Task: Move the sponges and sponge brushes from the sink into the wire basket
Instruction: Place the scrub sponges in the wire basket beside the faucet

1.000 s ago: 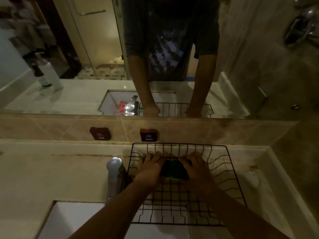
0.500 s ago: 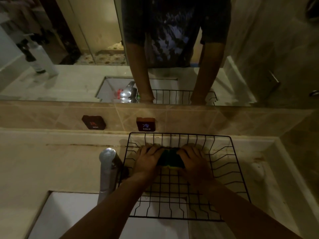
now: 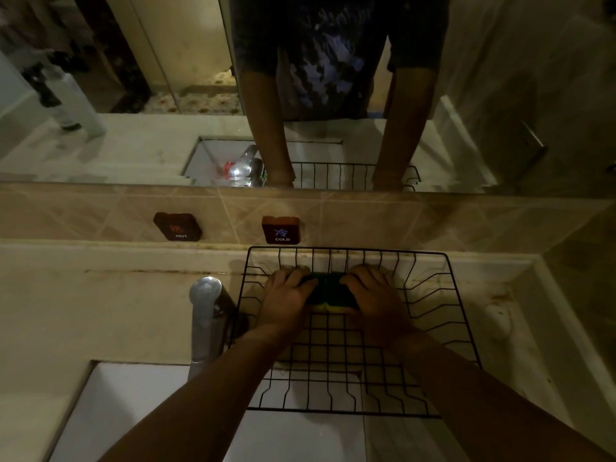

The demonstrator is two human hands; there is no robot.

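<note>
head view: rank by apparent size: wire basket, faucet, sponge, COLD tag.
1. wire basket, by far the largest.
2. faucet.
3. sponge, though both hands cover part of it, so its full extent is unsure.
4. COLD tag, close to the sponge's visible patch; this ranking is loose.

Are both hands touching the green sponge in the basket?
Touching. The head view shows the left hand and right hand pressed against either side of the green sponge, fingers overlapping its top, inside the wire basket.

Bare forearms point(image 3: 206, 391), no sleeves/watch; mirror shows dark short-sleeve tee point(image 3: 333, 45) w/ pale blotchy print.
</note>
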